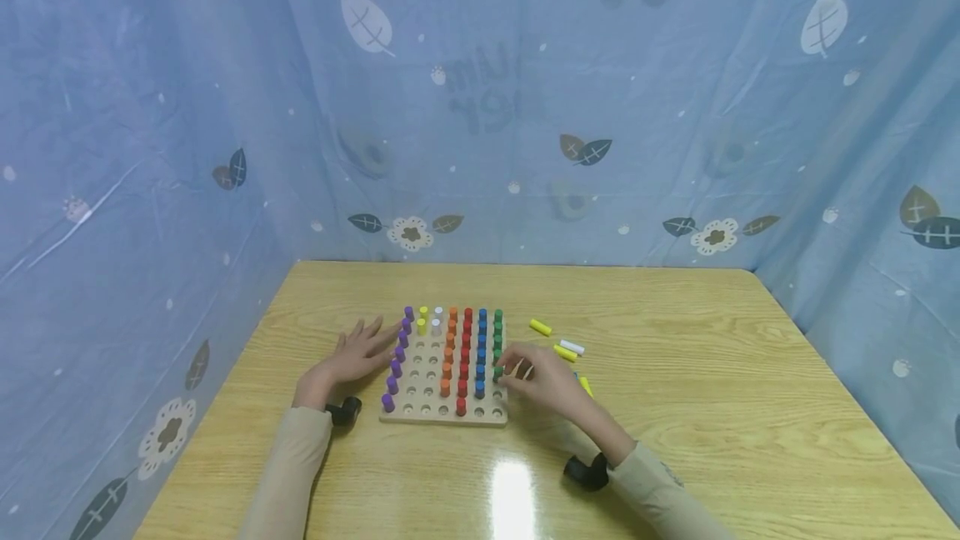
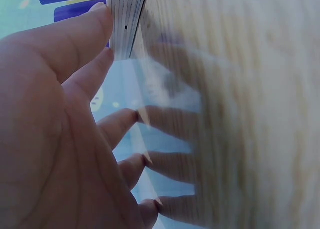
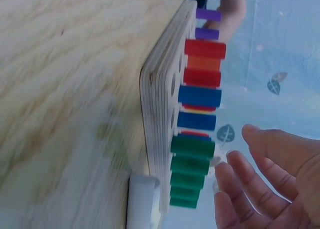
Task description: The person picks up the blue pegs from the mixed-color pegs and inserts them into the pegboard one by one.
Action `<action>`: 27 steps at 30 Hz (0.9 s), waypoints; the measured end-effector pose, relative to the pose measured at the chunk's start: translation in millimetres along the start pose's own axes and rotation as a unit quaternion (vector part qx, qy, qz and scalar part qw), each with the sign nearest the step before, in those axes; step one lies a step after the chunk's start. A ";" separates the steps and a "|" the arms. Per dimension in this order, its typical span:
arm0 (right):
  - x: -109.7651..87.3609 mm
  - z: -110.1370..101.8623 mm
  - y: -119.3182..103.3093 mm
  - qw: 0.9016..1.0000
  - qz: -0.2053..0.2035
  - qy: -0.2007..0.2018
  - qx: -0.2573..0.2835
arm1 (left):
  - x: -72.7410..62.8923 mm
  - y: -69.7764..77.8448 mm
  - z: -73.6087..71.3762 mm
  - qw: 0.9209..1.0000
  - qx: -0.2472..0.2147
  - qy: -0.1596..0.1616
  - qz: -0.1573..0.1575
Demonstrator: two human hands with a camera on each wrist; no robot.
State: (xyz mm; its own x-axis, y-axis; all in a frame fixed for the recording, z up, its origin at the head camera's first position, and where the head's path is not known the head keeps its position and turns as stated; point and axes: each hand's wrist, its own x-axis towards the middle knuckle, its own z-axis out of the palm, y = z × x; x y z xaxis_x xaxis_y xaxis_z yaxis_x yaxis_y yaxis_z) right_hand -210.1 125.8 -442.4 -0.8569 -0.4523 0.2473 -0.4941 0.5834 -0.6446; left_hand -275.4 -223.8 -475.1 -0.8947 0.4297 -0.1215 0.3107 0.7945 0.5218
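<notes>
A wooden pegboard [image 1: 444, 418] on the table carries upright pegs in coloured columns: purple [image 1: 400, 354] at the left, then yellow, white, orange, red [image 1: 464, 354], blue [image 1: 482, 357] and green [image 1: 498, 330]. My left hand [image 1: 362, 352] lies with spread fingers at the board's left side; in the left wrist view its thumb and a finger touch the board's edge [image 2: 125, 24]. Beside the green column is my right hand [image 1: 545, 379]. The right wrist view shows its bent fingers and thumb apart, holding nothing, close to the green pegs [image 3: 192, 146].
Loose pegs lie right of the board: a yellow peg [image 1: 540, 327], a white peg [image 1: 572, 347], more yellow ones [image 1: 565, 353], and a bit of blue partly hidden by my right hand. A blue patterned curtain [image 1: 510, 107] hangs behind and beside the table [image 1: 712, 373].
</notes>
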 end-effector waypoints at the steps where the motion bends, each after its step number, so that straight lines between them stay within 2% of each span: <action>1: -0.6 -1.5 0.8 1.000 0.002 0.005 -0.003 | -0.3 0.2 -0.1 1.000 -0.001 0.000 0.001; 10: -5.8 -13.5 13.5 0.999 0.025 0.024 -0.015 | -0.3 0.2 -0.8 1.000 0.001 0.000 0.003; 27: -18.6 -29.3 31.2 0.997 0.035 0.043 -0.045 | 0.7 -3.1 0.0 1.000 -0.004 -0.002 0.001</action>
State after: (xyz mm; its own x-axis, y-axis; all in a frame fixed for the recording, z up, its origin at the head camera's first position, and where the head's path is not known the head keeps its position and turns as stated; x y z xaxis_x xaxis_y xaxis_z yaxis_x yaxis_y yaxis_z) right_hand -213.9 172.2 -445.9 -0.8969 -0.3515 0.2684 -0.4413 0.6707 -0.5962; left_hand -276.9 -225.9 -476.8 -0.8924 0.4339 -0.1242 0.3104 0.7897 0.5292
